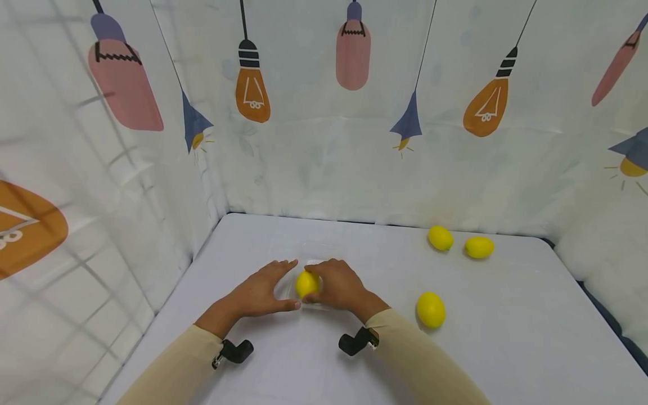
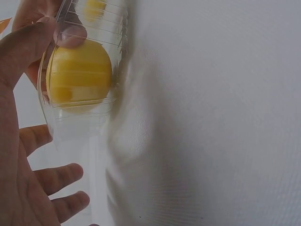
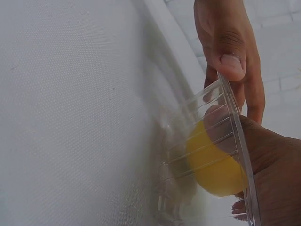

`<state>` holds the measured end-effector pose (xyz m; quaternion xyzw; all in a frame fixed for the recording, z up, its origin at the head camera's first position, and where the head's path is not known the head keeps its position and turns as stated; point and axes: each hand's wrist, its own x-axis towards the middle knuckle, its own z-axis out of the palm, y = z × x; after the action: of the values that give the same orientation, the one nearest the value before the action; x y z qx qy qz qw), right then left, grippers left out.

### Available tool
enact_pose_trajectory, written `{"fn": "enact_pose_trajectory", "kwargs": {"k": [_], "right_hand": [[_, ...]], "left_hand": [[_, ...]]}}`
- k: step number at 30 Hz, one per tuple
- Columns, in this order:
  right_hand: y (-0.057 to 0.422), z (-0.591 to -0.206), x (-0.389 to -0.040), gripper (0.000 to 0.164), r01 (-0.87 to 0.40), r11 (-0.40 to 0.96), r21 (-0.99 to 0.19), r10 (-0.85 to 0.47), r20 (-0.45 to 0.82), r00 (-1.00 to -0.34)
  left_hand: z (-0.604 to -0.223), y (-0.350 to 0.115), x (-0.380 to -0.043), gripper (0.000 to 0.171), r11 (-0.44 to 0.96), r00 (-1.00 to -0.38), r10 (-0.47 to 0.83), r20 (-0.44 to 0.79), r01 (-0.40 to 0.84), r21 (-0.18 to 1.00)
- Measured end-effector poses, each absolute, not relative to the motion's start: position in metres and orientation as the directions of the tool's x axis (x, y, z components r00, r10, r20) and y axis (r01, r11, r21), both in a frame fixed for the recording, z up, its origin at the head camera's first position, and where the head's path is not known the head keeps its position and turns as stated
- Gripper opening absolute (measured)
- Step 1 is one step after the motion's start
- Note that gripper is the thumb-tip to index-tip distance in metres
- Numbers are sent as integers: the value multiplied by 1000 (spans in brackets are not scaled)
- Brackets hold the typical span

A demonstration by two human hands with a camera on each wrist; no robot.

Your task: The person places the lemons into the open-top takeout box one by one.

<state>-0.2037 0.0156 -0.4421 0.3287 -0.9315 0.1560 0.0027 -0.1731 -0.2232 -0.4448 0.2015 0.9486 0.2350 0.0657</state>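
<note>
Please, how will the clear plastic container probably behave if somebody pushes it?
The clear plastic container probably flexes under pressure, as its ribbed walls look thin. It seems light, being hollow and see-through. The rounded lemon inside might roll if the right hand releases it.

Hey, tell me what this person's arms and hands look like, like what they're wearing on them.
The left hand and right hand are ungloved. Plain beige long sleeves end around the wrists. Beside each cuff sits a small black, angular device with rounded ends, with a shiny metallic-looking part. No cables or markings are discernible.
</note>
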Motion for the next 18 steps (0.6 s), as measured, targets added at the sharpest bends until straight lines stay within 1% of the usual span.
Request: {"fn": "enact_pose_trajectory", "kwargs": {"k": [6, 18], "right_hand": [[16, -442, -204, 74, -634, 715, -294, -633, 111, -766], [17, -442, -204, 75, -598, 752, -278, -603, 77, -794]], "left_hand": [[-444, -223, -173, 106, 808, -909, 416, -30, 354, 471], [-444, -223, -174, 106, 808, -908, 418, -35, 355, 470]]}}
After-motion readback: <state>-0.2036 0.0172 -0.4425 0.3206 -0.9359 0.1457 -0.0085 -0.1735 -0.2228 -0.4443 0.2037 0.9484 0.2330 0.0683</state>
